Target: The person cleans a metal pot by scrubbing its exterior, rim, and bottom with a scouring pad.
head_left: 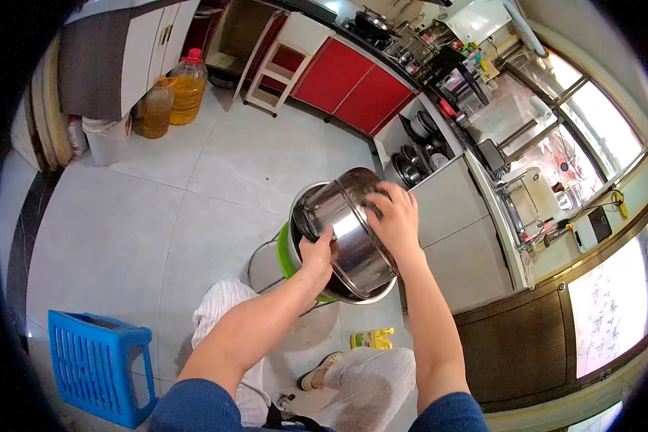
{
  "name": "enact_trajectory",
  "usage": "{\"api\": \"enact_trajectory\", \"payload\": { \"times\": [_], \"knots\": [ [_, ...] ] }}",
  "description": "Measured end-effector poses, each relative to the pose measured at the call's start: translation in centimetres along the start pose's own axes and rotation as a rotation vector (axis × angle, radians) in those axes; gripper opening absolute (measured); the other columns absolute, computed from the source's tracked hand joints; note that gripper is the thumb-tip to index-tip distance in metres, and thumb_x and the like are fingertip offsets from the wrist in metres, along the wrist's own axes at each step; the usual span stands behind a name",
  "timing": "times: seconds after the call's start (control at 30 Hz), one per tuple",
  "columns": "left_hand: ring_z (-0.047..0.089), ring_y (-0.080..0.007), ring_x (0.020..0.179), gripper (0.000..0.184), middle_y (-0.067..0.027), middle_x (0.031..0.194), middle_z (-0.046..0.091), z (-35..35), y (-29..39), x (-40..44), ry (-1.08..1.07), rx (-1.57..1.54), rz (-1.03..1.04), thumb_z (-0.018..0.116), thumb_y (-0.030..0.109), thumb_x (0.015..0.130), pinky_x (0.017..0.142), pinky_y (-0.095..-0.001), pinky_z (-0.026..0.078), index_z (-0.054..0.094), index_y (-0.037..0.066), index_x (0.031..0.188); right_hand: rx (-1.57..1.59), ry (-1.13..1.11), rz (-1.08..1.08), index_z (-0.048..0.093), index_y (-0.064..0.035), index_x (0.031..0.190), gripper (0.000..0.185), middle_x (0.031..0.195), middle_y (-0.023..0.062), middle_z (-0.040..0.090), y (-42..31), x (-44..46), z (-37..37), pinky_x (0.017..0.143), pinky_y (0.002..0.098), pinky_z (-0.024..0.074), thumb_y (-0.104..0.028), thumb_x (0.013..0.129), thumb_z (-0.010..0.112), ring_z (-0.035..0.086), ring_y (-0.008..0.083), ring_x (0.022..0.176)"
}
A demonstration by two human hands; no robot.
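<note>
A shiny metal pot [349,241] is tilted on its side over a wide metal basin [385,295] in the middle of the view. My left hand [317,252] grips the pot's black side handle, thumb on top. Against the pot's upper right side lies my right hand [394,216], its fingers bent and blurred; whether they hold anything is unclear. A green rim or basin [285,252] shows below and left of the metal basin.
A blue plastic stool [97,367] stands at lower left. On the floor near my feet is a yellow bottle [372,339]. Oil jugs [187,90] and a white bucket [106,140] stand at upper left. Grey cabinets [461,237] line the right.
</note>
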State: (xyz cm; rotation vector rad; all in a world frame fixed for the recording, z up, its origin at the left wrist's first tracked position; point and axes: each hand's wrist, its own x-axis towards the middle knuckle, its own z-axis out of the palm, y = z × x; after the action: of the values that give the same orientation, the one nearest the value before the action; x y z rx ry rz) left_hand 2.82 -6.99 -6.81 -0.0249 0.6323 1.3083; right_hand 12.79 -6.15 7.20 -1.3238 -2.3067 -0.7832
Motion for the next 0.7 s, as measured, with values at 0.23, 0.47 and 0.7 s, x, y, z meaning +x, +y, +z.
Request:
{"api": "enact_trajectory", "payload": {
  "times": [0.23, 0.47, 0.7],
  "knots": [
    [0.058, -0.0242, 0.082, 0.033, -0.0096, 0.1, 0.056, -0.6, -0.7, 0.7, -0.019, -0.03, 0.009, 0.065, 0.01, 0.086, 0.06, -0.0413, 0.051, 0.046, 0.007, 0.113, 0.235, 0.026, 0.134, 0.064, -0.0085, 0.097, 0.028, 0.113, 0.0105, 0.056, 1.6, -4.1, -1.6, 0.085, 0.0416, 0.0462, -0.01, 0.07, 0.071, 0.055, 0.0319, 0.103],
    [0.058, -0.0246, 0.083, 0.032, -0.0088, 0.098, 0.054, -0.3, -0.1, 0.5, 0.016, -0.002, 0.017, 0.065, 0.011, 0.086, 0.061, -0.042, 0.052, 0.044, 0.006, 0.11, 0.279, -0.217, 0.144, 0.065, -0.0072, 0.1, 0.027, 0.106, 0.0138, 0.061, 5.1, 5.1, 5.3, 0.084, 0.0395, 0.0478, -0.019, 0.076, 0.066, 0.059, 0.0334, 0.096],
    [0.056, -0.0194, 0.07, 0.029, -0.0069, 0.09, 0.056, -0.1, 0.4, -0.2, 0.009, -0.006, 0.027, 0.064, 0.01, 0.087, 0.058, -0.0355, 0.047, 0.045, 0.004, 0.108, 0.429, 0.018, 0.169, 0.065, -0.0048, 0.099, 0.023, 0.11, 0.0133, 0.061, 2.6, -4.5, -1.6, 0.085, 0.0368, 0.0489, -0.012, 0.078, 0.065, 0.06, 0.0294, 0.101]
  ]
}}
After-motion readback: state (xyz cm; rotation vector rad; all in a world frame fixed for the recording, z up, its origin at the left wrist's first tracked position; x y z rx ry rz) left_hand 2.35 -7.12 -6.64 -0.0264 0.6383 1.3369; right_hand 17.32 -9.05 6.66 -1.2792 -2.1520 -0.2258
